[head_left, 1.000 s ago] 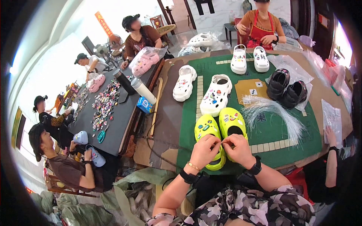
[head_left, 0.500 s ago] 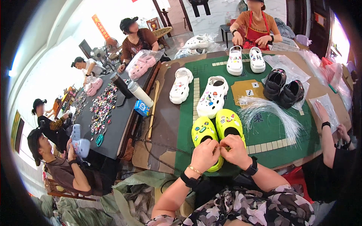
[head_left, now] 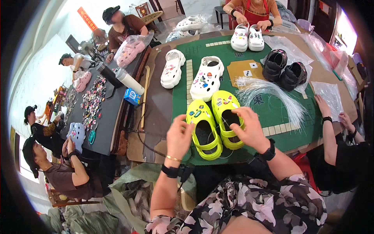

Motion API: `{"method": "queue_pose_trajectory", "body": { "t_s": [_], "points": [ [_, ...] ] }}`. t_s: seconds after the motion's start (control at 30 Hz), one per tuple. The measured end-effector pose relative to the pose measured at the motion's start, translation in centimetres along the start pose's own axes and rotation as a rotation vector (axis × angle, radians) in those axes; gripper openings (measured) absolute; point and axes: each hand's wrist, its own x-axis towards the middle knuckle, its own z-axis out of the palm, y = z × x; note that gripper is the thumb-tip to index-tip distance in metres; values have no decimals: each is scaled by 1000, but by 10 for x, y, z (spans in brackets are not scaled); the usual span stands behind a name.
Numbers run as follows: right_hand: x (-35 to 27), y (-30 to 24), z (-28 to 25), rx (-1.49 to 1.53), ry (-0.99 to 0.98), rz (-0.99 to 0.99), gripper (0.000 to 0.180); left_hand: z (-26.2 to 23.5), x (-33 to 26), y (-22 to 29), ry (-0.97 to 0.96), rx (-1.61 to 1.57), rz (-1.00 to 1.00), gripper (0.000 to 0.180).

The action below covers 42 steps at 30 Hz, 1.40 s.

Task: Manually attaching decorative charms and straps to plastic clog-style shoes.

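Yellow-green clogs: the pair stands side by side on the near part of the green mat [head_left: 181, 105], toes away from the wearer; the left clog [head_left: 204, 136] and right clog [head_left: 230, 132] have charms on their toes.
Left hand: the left hand [head_left: 180, 136] is at the outer side of the left clog, fingers bent; whether they pinch anything, I cannot tell.
Right hand: the right hand [head_left: 249, 126] is over the outer edge of the right clog, thumb and fingers apart, apparently grasping nothing.
Loose strand: a thin pale strand [head_left: 212, 139] curves across the clogs; its ends are too fine to trace.
Possible trouble: the strand could snag on a heel strap or slip out of sight, being thin and nearly clear; a tug on it might tip a clog or drag the pair askew.
Around the clogs: a white clog [head_left: 207, 80] is just beyond the toes, another white shoe [head_left: 172, 69] left of it; a strand bundle [head_left: 286, 99] fans out at right, near black shoes [head_left: 275, 64].
Desk: the mat covers much of the brown desk [head_left: 156, 113]; at right a co-worker's hand [head_left: 322, 104] touches a clear bag [head_left: 330, 95].
Room: a dark side table [head_left: 113, 117] carries heaped charms [head_left: 91, 97] and scissors [head_left: 92, 137]; co-workers handle other shoes, and green sacks [head_left: 87, 220] lie lower left.
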Motion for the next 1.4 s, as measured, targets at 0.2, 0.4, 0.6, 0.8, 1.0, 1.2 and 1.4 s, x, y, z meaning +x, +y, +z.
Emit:
{"method": "queue_pose_trajectory", "body": {
  "t_s": [0.2,0.4,0.6,0.8,1.0,1.2,1.4],
  "points": [
    [-1,-2,-15,-126,-260,-148,52,-18,15,-106,185,-17,-165,32],
    [4,-25,24,-261,-671,-336,48,7,-9,-177,138,214,-170,29],
    [36,-11,28,-243,-717,-305,20,6,-17,-182,196,69,-146,22],
    [144,-19,-71,-165,-410,-161,23,14,-17,-186,279,-70,-178,17],
    [228,26,-121,-534,6,-251,20,15,-16,-178,229,-6,-155,15],
    [259,146,-75,-891,-88,-53,16,17,-18,-180,276,-53,-175,15],
    [239,182,12,-1013,-126,-44,17,12,-19,-165,256,30,-144,13]
  ]
}}
